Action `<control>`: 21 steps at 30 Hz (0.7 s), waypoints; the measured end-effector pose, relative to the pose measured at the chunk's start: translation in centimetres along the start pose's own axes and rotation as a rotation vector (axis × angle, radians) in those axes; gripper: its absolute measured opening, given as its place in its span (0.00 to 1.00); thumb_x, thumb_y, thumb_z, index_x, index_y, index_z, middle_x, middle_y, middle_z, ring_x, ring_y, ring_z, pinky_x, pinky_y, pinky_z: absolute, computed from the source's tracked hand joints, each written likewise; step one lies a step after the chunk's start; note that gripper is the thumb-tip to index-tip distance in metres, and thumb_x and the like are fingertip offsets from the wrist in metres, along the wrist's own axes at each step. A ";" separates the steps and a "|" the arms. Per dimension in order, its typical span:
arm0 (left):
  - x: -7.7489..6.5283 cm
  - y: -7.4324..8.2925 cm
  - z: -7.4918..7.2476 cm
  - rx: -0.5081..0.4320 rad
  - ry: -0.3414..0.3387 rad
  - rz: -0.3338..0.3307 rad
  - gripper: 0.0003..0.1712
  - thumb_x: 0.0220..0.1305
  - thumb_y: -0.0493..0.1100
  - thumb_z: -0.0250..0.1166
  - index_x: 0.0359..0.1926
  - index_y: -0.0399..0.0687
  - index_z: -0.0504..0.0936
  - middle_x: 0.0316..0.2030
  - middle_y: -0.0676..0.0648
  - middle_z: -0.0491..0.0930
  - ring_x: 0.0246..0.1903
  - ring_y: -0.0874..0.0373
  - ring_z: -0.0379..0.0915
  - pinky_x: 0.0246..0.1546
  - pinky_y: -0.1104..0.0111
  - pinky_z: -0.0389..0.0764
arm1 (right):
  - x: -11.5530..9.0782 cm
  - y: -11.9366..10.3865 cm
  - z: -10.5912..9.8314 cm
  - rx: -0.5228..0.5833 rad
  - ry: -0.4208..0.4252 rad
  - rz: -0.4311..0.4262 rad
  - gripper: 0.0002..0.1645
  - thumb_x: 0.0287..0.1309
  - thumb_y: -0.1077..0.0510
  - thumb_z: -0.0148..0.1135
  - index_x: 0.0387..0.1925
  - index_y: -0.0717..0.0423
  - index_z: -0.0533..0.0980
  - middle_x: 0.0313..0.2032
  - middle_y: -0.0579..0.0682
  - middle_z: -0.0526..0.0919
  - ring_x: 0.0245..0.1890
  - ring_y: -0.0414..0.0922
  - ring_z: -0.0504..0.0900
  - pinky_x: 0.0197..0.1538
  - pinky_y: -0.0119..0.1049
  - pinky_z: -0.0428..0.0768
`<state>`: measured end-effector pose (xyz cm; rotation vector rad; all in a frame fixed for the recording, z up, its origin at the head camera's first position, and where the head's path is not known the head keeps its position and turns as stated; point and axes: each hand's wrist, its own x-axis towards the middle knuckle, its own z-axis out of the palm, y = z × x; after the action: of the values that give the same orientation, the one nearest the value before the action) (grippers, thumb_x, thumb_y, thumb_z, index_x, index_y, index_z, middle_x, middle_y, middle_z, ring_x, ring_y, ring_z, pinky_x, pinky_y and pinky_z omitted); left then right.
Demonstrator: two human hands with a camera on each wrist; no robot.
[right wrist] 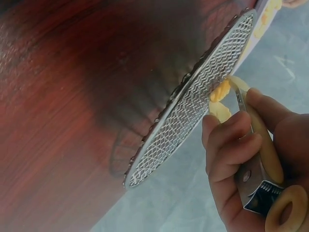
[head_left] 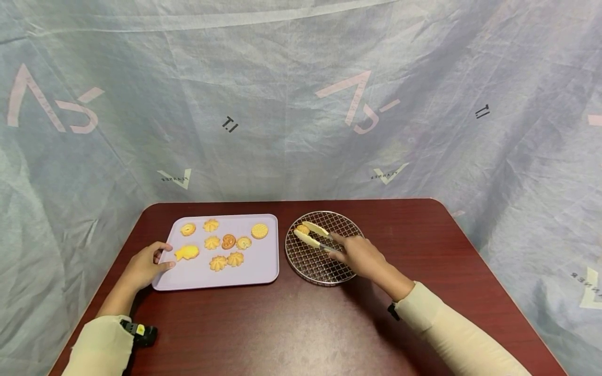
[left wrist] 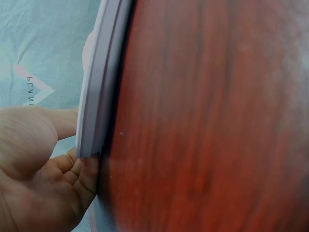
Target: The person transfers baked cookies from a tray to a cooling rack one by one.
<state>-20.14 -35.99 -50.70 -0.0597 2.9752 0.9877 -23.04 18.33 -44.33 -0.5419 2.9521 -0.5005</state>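
Observation:
My right hand point(head_left: 359, 255) grips a pair of tongs point(right wrist: 260, 145) with cream tips and a metal body. Between the tips is a small golden cookie point(right wrist: 220, 91), right at the mesh of a round wire rack point(head_left: 320, 266). At the left, my left hand point(head_left: 143, 265) holds the near-left edge of a pale lilac tray point(head_left: 254, 269), thumb over the rim and fingers curled at its side. Several cookies lie on the tray, among them a fish-shaped one point(head_left: 187, 253), a pretzel-shaped one point(head_left: 228, 241), a round one point(head_left: 259, 231) and flower-shaped ones such as this cookie point(head_left: 218, 262).
Both tray and rack stand on a dark red wooden table point(head_left: 291, 329), the rack just right of the tray. A grey printed cloth point(head_left: 282, 146) hangs behind the table and along its sides.

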 end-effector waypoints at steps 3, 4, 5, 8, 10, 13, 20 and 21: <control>0.0 0.0 0.0 0.000 0.000 0.003 0.24 0.64 0.36 0.71 0.58 0.32 0.74 0.34 0.41 0.69 0.36 0.48 0.66 0.33 0.60 0.66 | 0.1 0.2 0.0 -0.003 0.004 -0.004 0.40 0.67 0.43 0.68 0.75 0.52 0.68 0.50 0.61 0.86 0.18 0.44 0.72 0.23 0.38 0.73; 0.0 0.0 0.0 0.000 0.000 0.005 0.24 0.64 0.36 0.71 0.58 0.32 0.74 0.34 0.41 0.69 0.36 0.48 0.66 0.33 0.60 0.66 | 0.1 0.3 0.0 -0.004 0.006 -0.005 0.40 0.66 0.43 0.68 0.75 0.52 0.68 0.50 0.61 0.86 0.19 0.44 0.73 0.23 0.38 0.73; 0.0 0.0 0.0 0.000 0.000 0.006 0.24 0.64 0.36 0.71 0.58 0.32 0.74 0.34 0.41 0.69 0.36 0.48 0.66 0.33 0.60 0.66 | 0.1 0.3 0.1 -0.002 0.005 -0.006 0.40 0.67 0.44 0.68 0.74 0.52 0.68 0.48 0.61 0.87 0.19 0.44 0.73 0.22 0.38 0.73; 0.0 0.0 0.0 0.002 0.002 0.008 0.24 0.64 0.36 0.72 0.58 0.31 0.74 0.34 0.41 0.70 0.36 0.48 0.67 0.33 0.60 0.66 | 0.2 0.4 0.1 -0.004 0.010 -0.004 0.40 0.66 0.43 0.68 0.74 0.52 0.69 0.46 0.60 0.87 0.20 0.44 0.73 0.23 0.38 0.73; 0.1 0.0 0.0 0.001 0.003 0.006 0.24 0.64 0.36 0.72 0.57 0.31 0.74 0.34 0.41 0.69 0.36 0.48 0.66 0.33 0.60 0.66 | 0.3 0.5 0.1 -0.002 0.010 0.004 0.40 0.66 0.43 0.68 0.74 0.51 0.69 0.47 0.61 0.87 0.20 0.44 0.74 0.22 0.38 0.72; 0.1 0.0 0.1 0.000 0.003 0.003 0.24 0.64 0.36 0.72 0.57 0.32 0.75 0.34 0.41 0.69 0.36 0.48 0.66 0.33 0.60 0.66 | 0.3 0.5 0.1 -0.006 0.010 0.014 0.40 0.66 0.42 0.68 0.74 0.50 0.69 0.53 0.62 0.85 0.20 0.45 0.74 0.22 0.39 0.73; 0.2 -0.2 0.1 0.006 0.007 0.010 0.24 0.64 0.36 0.72 0.57 0.32 0.75 0.34 0.42 0.69 0.35 0.48 0.66 0.33 0.60 0.66 | 0.2 0.6 0.1 -0.031 0.021 0.004 0.40 0.66 0.42 0.68 0.74 0.50 0.69 0.54 0.63 0.84 0.21 0.46 0.75 0.24 0.40 0.74; 0.2 -0.3 0.1 0.006 0.007 0.011 0.24 0.64 0.36 0.72 0.57 0.32 0.75 0.34 0.42 0.69 0.35 0.48 0.66 0.33 0.60 0.66 | 0.2 0.6 0.1 -0.032 0.023 0.003 0.40 0.66 0.42 0.68 0.74 0.50 0.69 0.53 0.63 0.85 0.21 0.46 0.75 0.24 0.40 0.73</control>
<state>-20.30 -36.15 -50.92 -0.0462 2.9878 0.9821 -23.41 18.76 -44.62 -0.5383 2.9866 -0.4634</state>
